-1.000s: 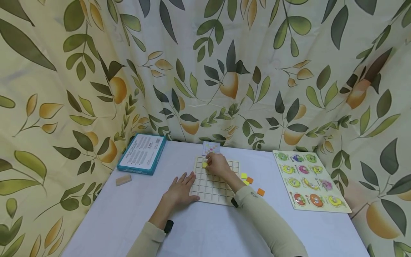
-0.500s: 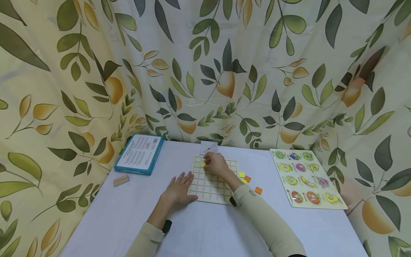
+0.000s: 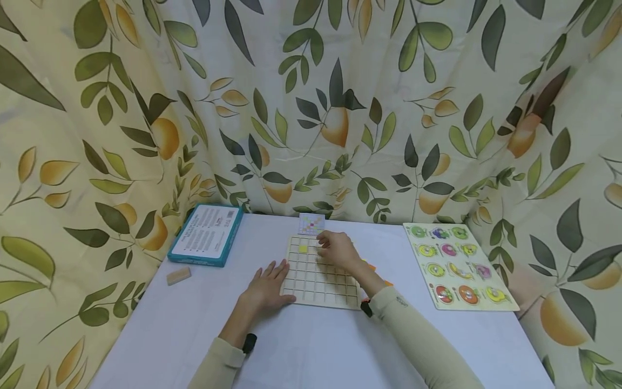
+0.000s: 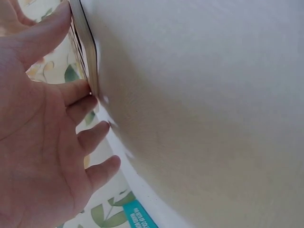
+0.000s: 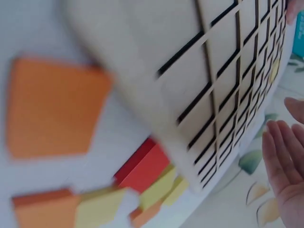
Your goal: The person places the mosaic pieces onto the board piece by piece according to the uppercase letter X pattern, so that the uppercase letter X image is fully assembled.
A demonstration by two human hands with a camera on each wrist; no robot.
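Note:
A pale wooden grid board (image 3: 320, 283) lies on the table in the head view. One yellow square tile (image 3: 303, 248) sits in a cell near its far left corner. My left hand (image 3: 264, 289) rests at the board's left edge, fingers spread; the left wrist view shows fingertips touching the rim. Above the board's far right part is my right hand (image 3: 340, 251), to the right of the yellow tile. In the right wrist view its fingers are nearly straight, thumb apart, with nothing between them. A small patterned card (image 3: 311, 223) lies just beyond the board.
Loose orange (image 5: 57, 109), red (image 5: 142, 164) and yellow (image 5: 159, 187) blocks lie by the board's right side, partly hidden by my forearm in the head view. A teal box (image 3: 206, 235) and a wooden block (image 3: 178, 276) are left. A fruit picture board (image 3: 457, 265) lies right.
My right hand has come off the yellow tile and shifted right, its fingers loosening. The tile stays in its cell. My left hand holds its place on the board's edge.

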